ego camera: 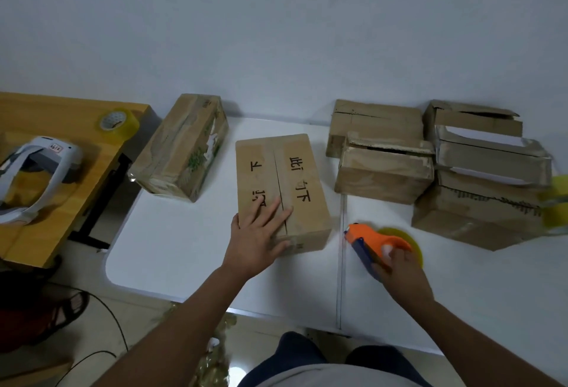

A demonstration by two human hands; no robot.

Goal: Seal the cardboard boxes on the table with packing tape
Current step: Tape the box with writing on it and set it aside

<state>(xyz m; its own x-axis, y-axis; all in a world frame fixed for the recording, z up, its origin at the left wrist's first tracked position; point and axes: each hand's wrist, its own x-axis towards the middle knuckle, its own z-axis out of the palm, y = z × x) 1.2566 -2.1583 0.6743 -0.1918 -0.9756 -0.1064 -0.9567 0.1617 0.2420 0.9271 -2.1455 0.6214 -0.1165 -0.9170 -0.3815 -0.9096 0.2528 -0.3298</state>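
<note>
Left hand [261, 233] flat on unsealed box [281, 190]; right hand [399, 266] gripping tape dispenser [373, 240] alongside. Beyond right hand, stacked boxes [445, 168] open, untaped.

You get soft, even light with faint shadows. The right hand [399, 266] is motion-blurred at four o'clock. Edges bow, and the tape roll [558, 202] at three o'clock smears.

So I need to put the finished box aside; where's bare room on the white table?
Bare tabletop lies left of the middle box, in front of the taped box. The right side is crowded with stacked boxes.
</note>
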